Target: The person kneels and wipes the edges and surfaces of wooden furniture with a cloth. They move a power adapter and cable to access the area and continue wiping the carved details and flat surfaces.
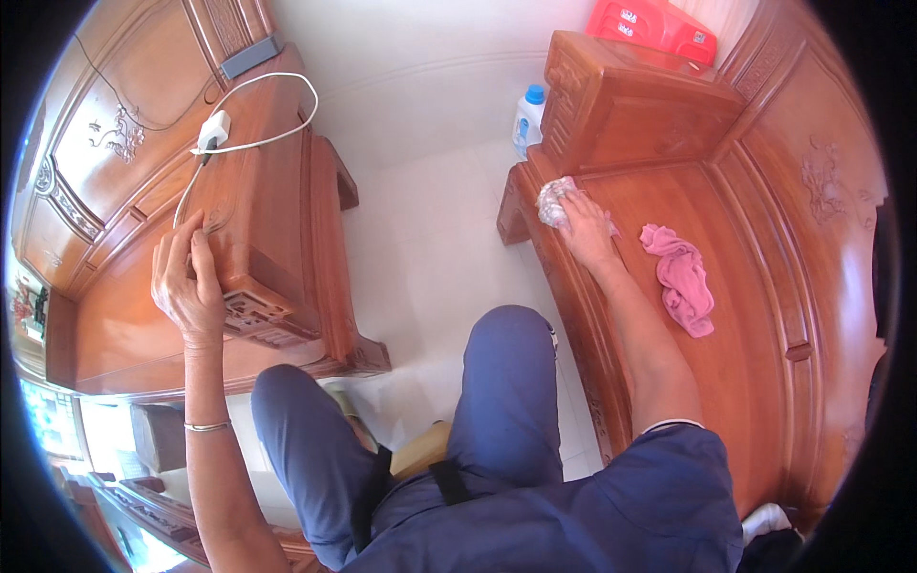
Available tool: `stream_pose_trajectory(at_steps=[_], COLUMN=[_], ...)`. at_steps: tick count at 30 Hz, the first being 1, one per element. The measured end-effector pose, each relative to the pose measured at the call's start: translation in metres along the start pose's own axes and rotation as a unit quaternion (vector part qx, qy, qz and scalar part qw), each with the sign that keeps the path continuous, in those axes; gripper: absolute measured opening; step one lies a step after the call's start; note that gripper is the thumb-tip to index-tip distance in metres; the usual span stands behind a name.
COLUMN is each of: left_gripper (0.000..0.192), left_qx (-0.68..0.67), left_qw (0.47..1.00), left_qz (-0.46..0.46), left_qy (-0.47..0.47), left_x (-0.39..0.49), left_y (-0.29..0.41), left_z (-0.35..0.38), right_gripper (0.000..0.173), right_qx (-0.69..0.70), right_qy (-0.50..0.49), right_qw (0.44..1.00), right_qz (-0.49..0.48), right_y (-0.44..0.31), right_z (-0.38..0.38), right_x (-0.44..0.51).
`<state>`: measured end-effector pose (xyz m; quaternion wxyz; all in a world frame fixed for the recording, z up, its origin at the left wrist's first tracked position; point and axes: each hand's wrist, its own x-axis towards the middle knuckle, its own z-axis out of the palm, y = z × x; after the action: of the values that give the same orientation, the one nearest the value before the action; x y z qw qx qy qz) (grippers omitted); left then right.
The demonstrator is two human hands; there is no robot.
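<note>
My right hand (586, 228) presses a bunched white-and-grey cloth (554, 203) with pink edges onto the front edge of a carved wooden sofa seat (745, 401). A crumpled pink towel (680, 279) lies on that seat, to the right of my right forearm. On the other side, my left hand (188, 276) is at the armrest (258, 222) of a second wooden sofa, fingers bent over its top. A white cable (188, 195) runs from a white power adapter (214, 130) down behind these fingers. Whether they grip the cable cannot be made out.
A grey box-shaped object (251, 56) sits at the far end of the left armrest. A white bottle with a blue cap (529, 118) stands on the floor beside the right sofa's armrest (645, 107). Behind it is a red plastic container (648, 29). Pale floor tiles (415, 236) separate the sofas.
</note>
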<state>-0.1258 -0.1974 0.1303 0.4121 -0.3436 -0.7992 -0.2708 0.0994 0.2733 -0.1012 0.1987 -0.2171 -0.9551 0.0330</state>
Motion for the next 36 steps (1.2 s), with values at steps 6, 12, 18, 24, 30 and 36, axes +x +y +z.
stream_pose_trajectory(at_steps=[6,12,18,24,30,36], left_gripper=[0.019,0.018,0.021,0.027,0.033,0.045], left_qx=[0.012,-0.009,-0.029,-0.015,0.007,0.028], left_qw=[1.0,0.998,0.995,0.99,0.982,0.982], left_qz=[-0.005,0.014,0.035,0.01,0.011,0.047], left_qy=[-0.025,-0.059,-0.087,-0.138,-0.188,-0.183], left_x=[0.001,0.003,0.005,0.005,0.007,0.018], left_y=[-0.001,-0.001,0.002,-0.001,-0.006,0.002], left_z=[-0.002,-0.005,-0.008,-0.011,-0.016,-0.011], right_gripper=[0.041,0.051,0.041,0.034,0.036,0.036], right_qx=[-0.221,-0.338,-0.389,-0.309,-0.397,-0.352], right_qy=[-0.125,-0.184,-0.382,-0.382,-0.267,-0.164], right_qw=[0.949,0.912,0.798,0.828,0.832,0.893], right_qz=[-0.189,-0.142,-0.258,-0.269,-0.281,-0.227], right_y=[-0.028,-0.054,-0.06,-0.049,-0.034,-0.027], right_z=[-0.011,0.011,0.028,0.045,0.115,0.153], right_x=[-0.029,-0.105,-0.229,-0.197,-0.024,0.135])
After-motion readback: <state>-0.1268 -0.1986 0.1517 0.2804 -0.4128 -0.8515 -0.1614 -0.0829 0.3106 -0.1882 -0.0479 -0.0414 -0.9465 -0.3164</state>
